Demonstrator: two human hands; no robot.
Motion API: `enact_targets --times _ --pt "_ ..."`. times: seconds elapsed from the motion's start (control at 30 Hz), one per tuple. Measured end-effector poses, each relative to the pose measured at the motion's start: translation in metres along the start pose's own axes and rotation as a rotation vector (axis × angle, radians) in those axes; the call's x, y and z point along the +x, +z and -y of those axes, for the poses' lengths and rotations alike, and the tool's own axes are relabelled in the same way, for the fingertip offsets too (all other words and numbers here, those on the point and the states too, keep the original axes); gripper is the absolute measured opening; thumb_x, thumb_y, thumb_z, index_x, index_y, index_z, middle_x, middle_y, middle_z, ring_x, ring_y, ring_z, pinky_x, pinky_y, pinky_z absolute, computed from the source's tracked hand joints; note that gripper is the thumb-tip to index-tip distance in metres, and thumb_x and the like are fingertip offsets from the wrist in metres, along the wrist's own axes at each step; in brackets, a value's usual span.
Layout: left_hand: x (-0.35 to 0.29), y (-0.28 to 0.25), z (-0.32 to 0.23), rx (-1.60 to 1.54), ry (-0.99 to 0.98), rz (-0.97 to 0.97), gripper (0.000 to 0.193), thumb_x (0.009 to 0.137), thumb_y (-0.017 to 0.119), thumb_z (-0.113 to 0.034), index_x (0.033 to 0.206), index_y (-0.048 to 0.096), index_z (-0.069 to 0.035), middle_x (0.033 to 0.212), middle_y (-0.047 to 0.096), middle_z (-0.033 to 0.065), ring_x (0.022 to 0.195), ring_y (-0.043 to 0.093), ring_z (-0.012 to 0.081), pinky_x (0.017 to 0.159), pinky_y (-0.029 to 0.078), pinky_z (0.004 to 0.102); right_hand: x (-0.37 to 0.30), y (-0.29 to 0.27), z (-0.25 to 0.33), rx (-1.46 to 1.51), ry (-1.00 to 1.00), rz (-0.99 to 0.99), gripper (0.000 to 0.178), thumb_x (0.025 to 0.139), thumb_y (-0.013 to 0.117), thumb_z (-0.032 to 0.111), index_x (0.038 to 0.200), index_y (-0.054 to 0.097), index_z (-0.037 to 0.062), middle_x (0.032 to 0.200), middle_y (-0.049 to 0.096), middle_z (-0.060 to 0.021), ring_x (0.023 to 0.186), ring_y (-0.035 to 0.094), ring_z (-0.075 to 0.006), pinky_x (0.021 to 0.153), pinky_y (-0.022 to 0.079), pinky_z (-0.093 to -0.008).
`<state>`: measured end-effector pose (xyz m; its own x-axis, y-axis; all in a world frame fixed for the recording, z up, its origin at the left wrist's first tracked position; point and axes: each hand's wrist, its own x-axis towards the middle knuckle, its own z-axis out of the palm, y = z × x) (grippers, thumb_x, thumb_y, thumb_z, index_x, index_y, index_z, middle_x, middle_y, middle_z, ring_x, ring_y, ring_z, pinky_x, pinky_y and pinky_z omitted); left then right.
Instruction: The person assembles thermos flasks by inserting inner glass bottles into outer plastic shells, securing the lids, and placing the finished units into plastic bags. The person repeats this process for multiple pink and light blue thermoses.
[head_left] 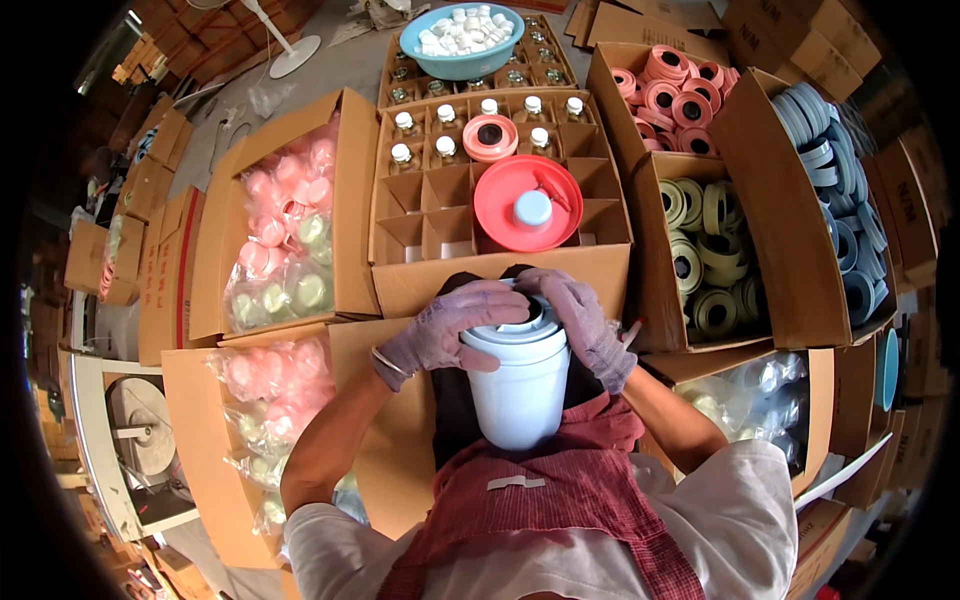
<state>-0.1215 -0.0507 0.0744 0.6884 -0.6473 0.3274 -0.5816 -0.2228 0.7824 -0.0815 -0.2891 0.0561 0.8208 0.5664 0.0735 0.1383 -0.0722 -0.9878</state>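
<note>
A light blue plastic canister [517, 395] stands upright between my thighs, against the apron. On top of it sits a light blue ring-shaped lid [548, 326] with a dark centre. Both my hands wear greyish-purple gloves. My left hand [450, 325] curls round the lid and the upper left wall, its thumb on the side. On the opposite side, my right hand [585, 325] clasps the lid's rim with bent fingers. Just beyond them, a red-pink round dish [500, 220] with a light blue cap [532, 209] rests on a divided carton. Behind it lies a pink ring lid [490, 137].
The divided carton [500, 275] holds several white-capped glass bottles [445, 150]. Farther back is a blue basin [455, 66] of white caps. At right, cartons hold pink rings [690, 105], green rings [712, 310] and blue rings [855, 270]. Bagged pink parts [265, 230] fill cartons at left.
</note>
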Motion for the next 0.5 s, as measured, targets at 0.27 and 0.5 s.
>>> enact_targets --times 0.27,0.5 --pt "-0.01 0.032 -0.02 -0.103 -0.378 -0.419 0.042 0.1 0.049 -0.02 0.138 0.049 -0.001 0.141 0.049 0.0159 0.132 0.044 0.0301 0.114 0.03 0.0393 0.004 -0.009 0.009 -0.149 -0.132 0.212 0.042 0.095 0.044 0.024 0.125 0.057 -0.0029 0.125 0.06 -0.0184 0.118 0.056 -0.0303 0.107 0.038 -0.0394" --pt "0.003 0.102 0.013 -0.587 -0.62 -0.662 0.06 0.102 0.049 -0.027 0.151 0.028 -0.001 0.154 0.03 0.0158 0.144 0.026 0.0219 0.117 0.023 0.0324 -0.086 -0.032 0.113 -0.75 -0.177 0.243 0.049 0.086 0.061 0.028 0.129 0.058 0.0048 0.115 0.06 -0.0203 0.105 0.058 -0.0366 0.091 0.047 -0.0425"
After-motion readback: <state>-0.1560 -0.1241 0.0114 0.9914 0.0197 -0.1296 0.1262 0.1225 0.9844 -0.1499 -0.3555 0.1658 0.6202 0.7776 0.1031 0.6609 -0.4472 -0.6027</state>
